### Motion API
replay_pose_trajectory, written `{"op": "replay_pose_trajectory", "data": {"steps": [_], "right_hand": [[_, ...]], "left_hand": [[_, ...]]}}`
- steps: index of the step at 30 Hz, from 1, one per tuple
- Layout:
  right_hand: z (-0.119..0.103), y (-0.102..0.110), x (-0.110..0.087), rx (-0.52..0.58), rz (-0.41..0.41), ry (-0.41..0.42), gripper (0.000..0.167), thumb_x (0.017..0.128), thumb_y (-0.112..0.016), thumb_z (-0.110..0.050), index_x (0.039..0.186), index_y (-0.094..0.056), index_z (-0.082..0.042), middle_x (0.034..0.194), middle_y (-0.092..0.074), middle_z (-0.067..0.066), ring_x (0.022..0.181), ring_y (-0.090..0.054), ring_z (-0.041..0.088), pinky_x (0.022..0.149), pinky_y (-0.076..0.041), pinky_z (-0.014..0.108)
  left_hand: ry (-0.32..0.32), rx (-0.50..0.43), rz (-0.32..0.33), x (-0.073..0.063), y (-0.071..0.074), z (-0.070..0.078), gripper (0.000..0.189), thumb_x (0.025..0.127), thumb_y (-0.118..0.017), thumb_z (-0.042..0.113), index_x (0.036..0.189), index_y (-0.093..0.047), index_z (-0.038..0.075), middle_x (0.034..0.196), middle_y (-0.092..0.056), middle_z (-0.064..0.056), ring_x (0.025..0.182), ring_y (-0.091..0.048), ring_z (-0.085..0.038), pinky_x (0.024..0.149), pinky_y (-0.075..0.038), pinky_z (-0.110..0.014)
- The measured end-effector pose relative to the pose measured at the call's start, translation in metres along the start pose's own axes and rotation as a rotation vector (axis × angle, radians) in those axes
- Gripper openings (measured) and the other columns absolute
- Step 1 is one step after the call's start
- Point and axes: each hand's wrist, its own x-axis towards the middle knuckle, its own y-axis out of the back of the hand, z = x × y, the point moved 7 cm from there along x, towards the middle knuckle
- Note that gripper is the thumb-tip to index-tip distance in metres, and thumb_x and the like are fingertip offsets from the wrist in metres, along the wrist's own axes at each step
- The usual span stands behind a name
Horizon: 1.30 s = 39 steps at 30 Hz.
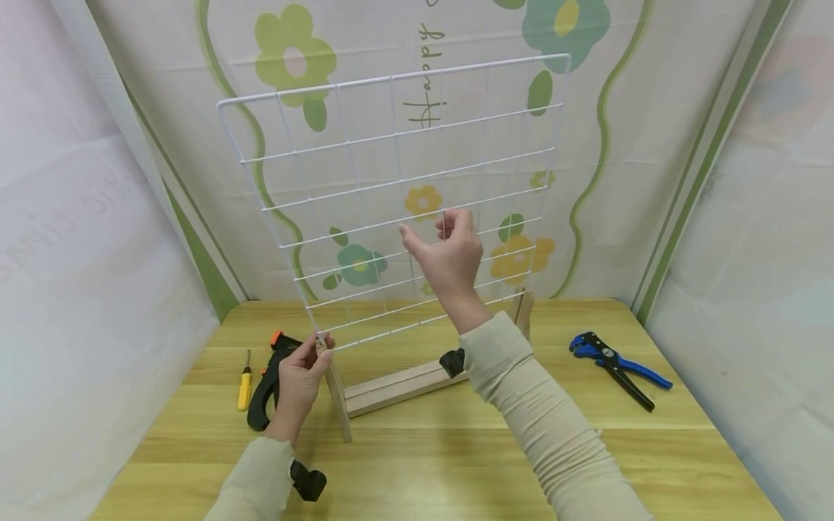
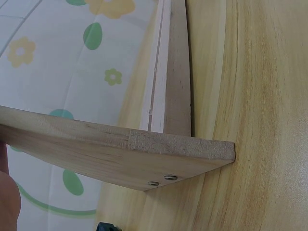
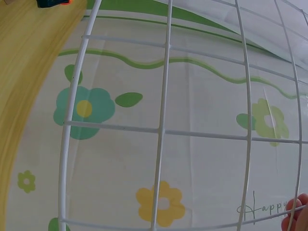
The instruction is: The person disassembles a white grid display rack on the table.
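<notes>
A white wire grid panel [image 1: 391,137] stands tilted above a wooden stand [image 1: 404,383], its lower corners at the two side posts. My left hand [image 1: 300,376] pinches the top of the left wooden post [image 2: 120,149], beside the panel's lower left corner. In the left wrist view, two screw heads [image 2: 170,177] show low on that post, and part of the thumb appears at the edge. My right hand [image 1: 452,257] is at the panel's middle, fingers curled around a wire and thumb held apart. Wires cross over those fingertips [image 3: 292,216] in the right wrist view.
On the left of the table [image 1: 417,463] lie a yellow-handled screwdriver [image 1: 245,387] and a black clamp [image 1: 262,398] with orange ends. Blue-and-black wire strippers [image 1: 609,358] lie on the right. A flower-printed curtain [image 1: 365,36] hangs close behind the panel.
</notes>
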Motion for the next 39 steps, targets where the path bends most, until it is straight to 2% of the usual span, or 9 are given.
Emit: {"op": "replay_pose_trajectory", "data": {"steps": [3,8,14,17,22,25,31,34,39], "right_hand": [[-0.001,0.000,0.001,0.003,0.005,-0.006,0.048,0.067,-0.081,-0.029,0.086,-0.048,0.001,0.076,-0.053,0.012,0.067,-0.053,0.030,0.058,-0.040,0.029],[-0.002,0.000,0.003,-0.004,0.018,0.003,0.049,0.067,-0.081,-0.029,0.086,-0.047,0.001,0.075,-0.053,0.010,0.067,-0.052,0.024,0.058,-0.041,0.029],[-0.004,0.001,0.005,-0.005,0.026,0.023,0.049,0.067,-0.081,-0.029,0.085,-0.046,0.000,0.076,-0.052,0.011,0.068,-0.052,0.023,0.060,-0.043,0.030],[-0.003,0.002,0.005,-0.006,0.026,0.016,0.049,0.067,-0.081,-0.029,0.086,-0.047,0.001,0.077,-0.054,0.013,0.070,-0.053,0.023,0.061,-0.045,0.030],[0.003,0.008,0.002,-0.008,0.038,-0.009,0.051,0.066,-0.082,-0.028,0.088,-0.047,0.001,0.078,-0.054,0.014,0.071,-0.053,0.023,0.063,-0.045,0.029],[0.007,0.014,0.001,0.003,0.053,-0.017,0.051,0.066,-0.083,-0.027,0.089,-0.047,0.002,0.078,-0.053,0.014,0.071,-0.052,0.023,0.063,-0.045,0.029],[0.018,0.026,-0.003,0.024,0.070,-0.061,0.051,0.069,-0.081,-0.027,0.090,-0.044,0.001,0.079,-0.052,0.012,0.072,-0.051,0.024,0.062,-0.043,0.028],[0.025,0.032,-0.007,0.034,0.075,-0.091,0.051,0.069,-0.081,-0.026,0.090,-0.043,0.000,0.080,-0.052,0.012,0.072,-0.051,0.024,0.060,-0.042,0.026],[0.035,0.041,-0.014,0.033,0.084,-0.124,0.050,0.070,-0.081,-0.025,0.091,-0.043,0.000,0.079,-0.050,0.011,0.070,-0.047,0.019,0.058,-0.039,0.023]], "left_hand": [[-0.009,-0.011,-0.004,0.000,0.000,0.000,0.032,0.083,-0.060,-0.012,0.115,-0.059,-0.011,0.092,-0.070,0.006,0.089,-0.064,-0.003,0.075,-0.050,-0.013],[-0.038,-0.026,-0.021,-0.001,0.000,0.002,0.033,0.083,-0.059,-0.012,0.116,-0.058,-0.012,0.094,-0.070,0.006,0.090,-0.064,-0.003,0.075,-0.050,-0.013],[-0.080,0.013,-0.042,-0.001,-0.001,0.006,0.025,0.085,-0.058,-0.010,0.109,-0.057,-0.016,0.093,-0.067,0.004,0.078,-0.060,-0.001,0.062,-0.046,-0.012],[-0.063,0.044,-0.034,-0.002,0.000,0.005,0.023,0.085,-0.059,-0.009,0.106,-0.056,-0.017,0.091,-0.067,0.005,0.077,-0.059,-0.001,0.063,-0.046,-0.012],[-0.001,0.087,-0.038,0.000,0.002,0.003,0.027,0.084,-0.061,-0.006,0.109,-0.056,-0.017,0.092,-0.069,0.007,0.086,-0.062,-0.001,0.072,-0.049,-0.013],[0.029,0.144,-0.071,0.003,0.002,0.005,0.028,0.085,-0.062,-0.003,0.110,-0.057,-0.015,0.095,-0.069,0.005,0.081,-0.060,0.000,0.070,-0.048,-0.012],[0.093,0.283,-0.155,0.007,0.002,0.006,0.032,0.086,-0.063,0.004,0.117,-0.060,-0.003,0.107,-0.067,-0.006,0.066,-0.046,-0.001,0.060,-0.043,-0.012],[0.109,0.327,-0.193,0.008,0.003,0.004,0.037,0.086,-0.063,0.003,0.123,-0.058,0.000,0.113,-0.065,-0.014,0.076,-0.053,0.002,0.068,-0.047,-0.013],[0.069,0.341,-0.277,0.007,0.001,0.008,0.046,0.085,-0.065,0.003,0.129,-0.052,-0.001,0.118,-0.058,-0.025,0.089,-0.057,0.007,0.072,-0.048,-0.011]]}}
